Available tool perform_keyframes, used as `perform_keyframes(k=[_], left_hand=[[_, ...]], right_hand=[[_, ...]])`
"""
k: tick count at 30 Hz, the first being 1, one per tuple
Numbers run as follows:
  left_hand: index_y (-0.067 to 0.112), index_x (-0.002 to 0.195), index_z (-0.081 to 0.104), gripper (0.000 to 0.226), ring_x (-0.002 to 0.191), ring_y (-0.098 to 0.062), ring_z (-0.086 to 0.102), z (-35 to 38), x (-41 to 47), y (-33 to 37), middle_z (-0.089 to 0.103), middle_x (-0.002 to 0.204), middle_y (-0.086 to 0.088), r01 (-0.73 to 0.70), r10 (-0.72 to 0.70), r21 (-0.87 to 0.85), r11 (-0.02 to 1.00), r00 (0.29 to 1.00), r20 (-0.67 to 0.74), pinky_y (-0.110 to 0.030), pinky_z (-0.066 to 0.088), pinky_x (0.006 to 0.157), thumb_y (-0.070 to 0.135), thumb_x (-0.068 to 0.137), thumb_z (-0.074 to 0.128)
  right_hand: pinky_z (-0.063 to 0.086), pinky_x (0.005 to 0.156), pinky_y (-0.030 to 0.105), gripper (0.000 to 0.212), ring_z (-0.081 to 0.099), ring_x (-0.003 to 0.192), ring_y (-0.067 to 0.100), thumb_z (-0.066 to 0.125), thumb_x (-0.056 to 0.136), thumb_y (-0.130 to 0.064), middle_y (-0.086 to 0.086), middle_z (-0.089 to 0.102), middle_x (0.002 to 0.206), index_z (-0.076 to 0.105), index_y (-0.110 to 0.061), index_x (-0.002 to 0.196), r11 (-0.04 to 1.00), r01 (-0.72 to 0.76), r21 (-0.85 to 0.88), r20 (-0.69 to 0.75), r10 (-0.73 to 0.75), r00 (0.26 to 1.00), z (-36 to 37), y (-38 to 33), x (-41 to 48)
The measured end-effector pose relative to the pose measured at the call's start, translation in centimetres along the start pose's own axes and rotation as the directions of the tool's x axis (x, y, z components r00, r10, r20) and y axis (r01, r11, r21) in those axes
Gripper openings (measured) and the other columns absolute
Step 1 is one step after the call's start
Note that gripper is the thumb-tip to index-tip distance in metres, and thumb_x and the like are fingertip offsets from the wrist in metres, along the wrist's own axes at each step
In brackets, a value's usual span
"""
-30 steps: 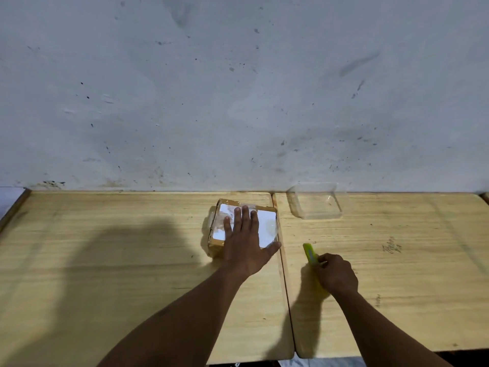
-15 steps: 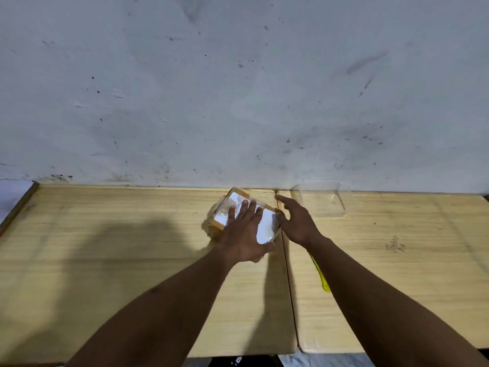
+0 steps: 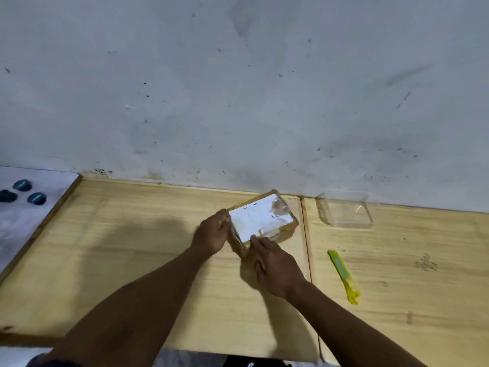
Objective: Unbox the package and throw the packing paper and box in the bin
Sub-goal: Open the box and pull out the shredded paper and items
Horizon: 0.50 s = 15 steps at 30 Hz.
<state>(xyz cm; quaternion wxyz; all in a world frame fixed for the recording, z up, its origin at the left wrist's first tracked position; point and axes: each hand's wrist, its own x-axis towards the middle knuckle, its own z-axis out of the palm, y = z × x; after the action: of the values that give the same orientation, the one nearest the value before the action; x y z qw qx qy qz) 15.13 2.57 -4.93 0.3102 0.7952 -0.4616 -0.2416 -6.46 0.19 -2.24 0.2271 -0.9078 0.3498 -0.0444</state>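
A small brown cardboard package (image 3: 262, 218) with a white label and clear tape on top sits turned at an angle on the left wooden table (image 3: 132, 260), close to the wall. My left hand (image 3: 211, 234) grips its left edge. My right hand (image 3: 275, 263) holds its near corner, fingers against the taped side. A yellow-green box cutter (image 3: 343, 276) lies loose on the right wooden table (image 3: 410, 287), apart from both hands. No bin is in view.
A clear plastic tray (image 3: 344, 211) stands against the wall on the right table. Three dark blue-green round objects (image 3: 23, 193) lie on a pale surface at the far left. A narrow seam divides the two tables.
My right hand let go of the cutter, which now lies on the right table, and went to the package. Both hands have turned the package and shifted from its top to its edges.
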Motion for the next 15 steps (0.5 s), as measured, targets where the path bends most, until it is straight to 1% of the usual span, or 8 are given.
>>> perform_keyframes(k=[2, 4, 6, 8, 9, 10, 13, 15], left_hand=[[0.022, 0.107, 0.069, 0.029, 0.092, -0.024, 0.064, 0.1, 0.4, 2.0, 0.072, 0.106, -0.006, 0.199, -0.201, -0.224, 0.954, 0.979, 0.011, -0.030, 0.046, 0.074, 0.022, 0.099, 0.042], [0.022, 0.089, 0.072, 0.031, 0.081, -0.020, 0.061, 0.5, 0.8, 3.2, 0.074, 0.095, -0.004, 0.328, -0.336, -0.449, 0.831, 0.940, 0.063, -0.028, 0.043, 0.065, 0.019, 0.096, 0.042], [0.023, 0.082, 0.073, 0.031, 0.074, -0.019, 0.061, 0.6, 1.0, 3.6, 0.072, 0.085, 0.001, 0.378, -0.400, -0.538, 0.753, 0.913, 0.082, -0.027, 0.043, 0.061, 0.019, 0.094, 0.045], [0.023, 0.078, 0.071, 0.032, 0.069, -0.015, 0.059, 0.6, 0.9, 3.6, 0.069, 0.080, 0.004, 0.396, -0.426, -0.546, 0.738, 0.902, 0.078, -0.026, 0.040, 0.056, 0.022, 0.095, 0.045], [0.024, 0.076, 0.071, 0.032, 0.068, -0.014, 0.057, 0.7, 0.8, 3.6, 0.068, 0.077, 0.005, 0.393, -0.425, -0.553, 0.735, 0.902, 0.076, -0.025, 0.039, 0.055, 0.023, 0.096, 0.045], [0.024, 0.077, 0.071, 0.032, 0.067, -0.014, 0.056, 0.8, 0.8, 3.5, 0.066, 0.076, 0.005, 0.390, -0.421, -0.563, 0.728, 0.904, 0.081, -0.025, 0.039, 0.054, 0.024, 0.096, 0.045], [0.019, 0.083, 0.071, 0.028, 0.067, -0.017, 0.053, 1.0, 0.6, 2.6, 0.061, 0.074, 0.002, 0.362, -0.380, -0.594, 0.719, 0.919, 0.100, -0.028, 0.039, 0.061, 0.022, 0.096, 0.046], [0.018, 0.085, 0.070, 0.027, 0.070, -0.019, 0.051, 1.2, 0.6, 2.1, 0.057, 0.074, -0.001, 0.334, -0.338, -0.597, 0.729, 0.935, 0.110, -0.032, 0.039, 0.063, 0.022, 0.096, 0.046]], right_hand=[[0.053, 0.086, 0.038, 0.065, 0.054, 0.119, 0.025, 0.047, 0.083, -0.019, 0.003, 0.054, 0.137, 0.041, -0.018, 0.148, 0.996, 0.058, 0.065, 0.081, -0.063, 0.995, -0.3, -1.5, 0.9], [0.054, 0.081, 0.038, 0.055, 0.062, 0.101, 0.021, 0.042, 0.078, -0.025, 0.000, 0.066, 0.115, 0.060, -0.024, 0.130, 0.978, 0.087, 0.191, 0.057, -0.100, 0.993, -1.1, -1.9, 1.5], [0.054, 0.078, 0.035, 0.044, 0.063, 0.091, 0.015, 0.044, 0.079, -0.027, -0.007, 0.069, 0.101, 0.069, -0.028, 0.116, 0.959, 0.062, 0.277, -0.113, -0.032, 0.993, -2.1, -0.9, 1.8], [0.056, 0.077, 0.036, 0.035, 0.060, 0.091, 0.010, 0.058, 0.083, -0.024, -0.010, 0.063, 0.101, 0.068, -0.028, 0.116, 0.959, 0.017, 0.283, -0.345, 0.085, 0.935, -3.0, 1.1, 1.8], [0.055, 0.080, 0.037, 0.037, 0.058, 0.097, 0.010, 0.065, 0.083, -0.028, -0.011, 0.060, 0.105, 0.065, -0.029, 0.120, 0.962, -0.013, 0.272, -0.418, 0.130, 0.899, -3.5, 2.2, 1.7], [0.052, 0.086, 0.035, 0.047, 0.054, 0.105, 0.010, 0.071, 0.081, -0.036, -0.012, 0.056, 0.112, 0.061, -0.030, 0.127, 0.962, -0.051, 0.269, -0.420, 0.165, 0.892, -3.7, 3.4, 1.7], [0.039, 0.100, 0.028, 0.096, 0.039, 0.124, 0.005, 0.083, 0.063, -0.058, -0.015, 0.040, 0.137, 0.041, -0.034, 0.145, 0.936, -0.158, 0.314, -0.145, 0.211, 0.967, -4.1, 6.3, 1.7], [0.038, 0.105, 0.029, 0.106, 0.040, 0.130, 0.008, 0.082, 0.057, -0.062, -0.010, 0.035, 0.147, 0.037, -0.031, 0.147, 0.930, -0.154, 0.335, -0.062, 0.184, 0.981, -3.6, 7.4, 1.9]])
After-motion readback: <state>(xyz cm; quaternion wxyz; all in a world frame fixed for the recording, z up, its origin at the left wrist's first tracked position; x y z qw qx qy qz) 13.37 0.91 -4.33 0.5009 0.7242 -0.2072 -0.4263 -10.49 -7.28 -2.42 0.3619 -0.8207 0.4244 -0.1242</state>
